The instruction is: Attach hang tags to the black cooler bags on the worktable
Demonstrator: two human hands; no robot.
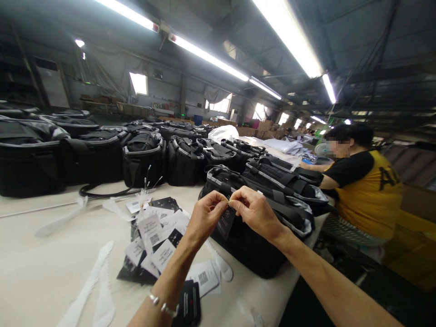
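My left hand [208, 215] and my right hand [256, 211] meet at the centre, thumbs and forefingers pinched together. Between them a black hang tag [225, 223] with small white print dangles, pinched at its top end. Any string there is too fine to make out. Directly behind my hands, a black bag [252, 245] with grey-trimmed edges stands at the table's right side. To the left of my left forearm lies a heap of black and white hang tags [155, 236]. More black tags [189, 302] lie beside my left wrist, partly covered by it.
White toothed plastic strips [102, 290] lie on the pale table [44, 263]. Rows of black bags [143, 159] stand across its far side. At right, a person in a yellow and black shirt [368, 195] sits by the table edge, an arm reaching toward the bags.
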